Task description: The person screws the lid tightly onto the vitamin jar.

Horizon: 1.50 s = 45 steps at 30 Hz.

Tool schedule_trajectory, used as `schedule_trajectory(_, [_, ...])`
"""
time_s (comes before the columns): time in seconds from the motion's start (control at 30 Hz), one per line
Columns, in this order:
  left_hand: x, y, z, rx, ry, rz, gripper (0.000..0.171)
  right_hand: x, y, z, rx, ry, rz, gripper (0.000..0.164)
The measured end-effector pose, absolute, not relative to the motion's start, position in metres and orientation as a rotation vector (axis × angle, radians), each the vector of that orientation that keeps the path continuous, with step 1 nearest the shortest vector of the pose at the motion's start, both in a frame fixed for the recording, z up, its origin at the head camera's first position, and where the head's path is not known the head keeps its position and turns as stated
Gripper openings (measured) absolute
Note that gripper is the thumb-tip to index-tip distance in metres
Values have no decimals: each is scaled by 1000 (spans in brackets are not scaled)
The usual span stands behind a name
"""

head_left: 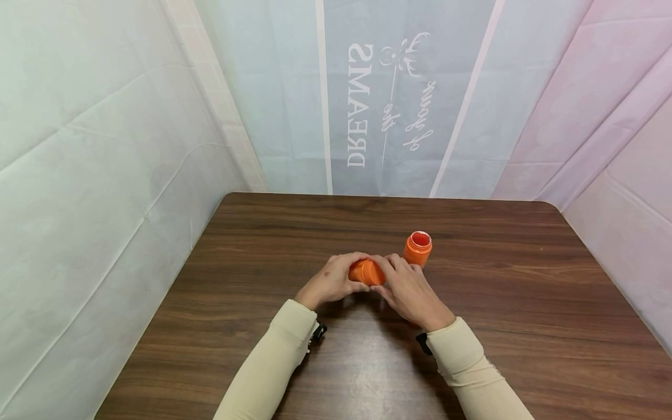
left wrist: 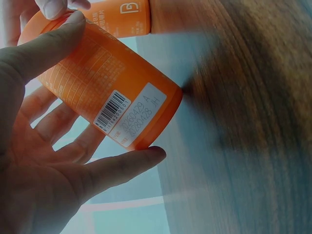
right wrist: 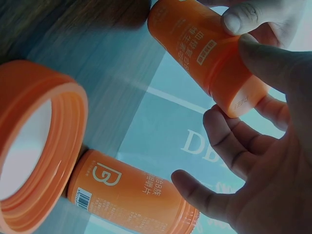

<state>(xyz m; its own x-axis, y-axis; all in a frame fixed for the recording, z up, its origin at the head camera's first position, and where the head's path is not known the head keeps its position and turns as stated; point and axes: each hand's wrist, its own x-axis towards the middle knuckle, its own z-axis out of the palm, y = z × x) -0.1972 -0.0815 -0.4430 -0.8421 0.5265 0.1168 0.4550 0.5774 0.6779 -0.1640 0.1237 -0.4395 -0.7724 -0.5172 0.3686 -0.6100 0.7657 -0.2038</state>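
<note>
In front of me my left hand [head_left: 332, 281] grips the body of an orange pill bottle [left wrist: 112, 73], tilted, with the bottle's base edge close to the table. My right hand [head_left: 408, 290] pinches the orange cap [right wrist: 240, 91] on that bottle's end between thumb and fingers. Beyond the right hand stands a second orange bottle [head_left: 418, 251], upright and uncapped, its red-orange inside visible through the mouth. In the right wrist view, a loose orange screw cap [right wrist: 73, 112] with a pale liner shows its threaded inside close to the camera; the head view does not show it.
The dark wood-grain table [head_left: 294, 224] has rounded far corners. Behind it hangs a pale cloth backdrop [head_left: 283, 105] with white lettering. Light cloth walls [head_left: 105, 175] stand along the left and right sides.
</note>
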Motion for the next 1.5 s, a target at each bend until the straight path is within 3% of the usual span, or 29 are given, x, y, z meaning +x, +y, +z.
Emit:
schedule_trajectory(0.8, [-202,-80,-429,839,2675,1103,57,-168,123,-424,849,-2693,483,59])
schedule_trajectory(1.5, [-202,-81,-430,867,2713,1068,58,-168,129,-424,812,-2730,809,64])
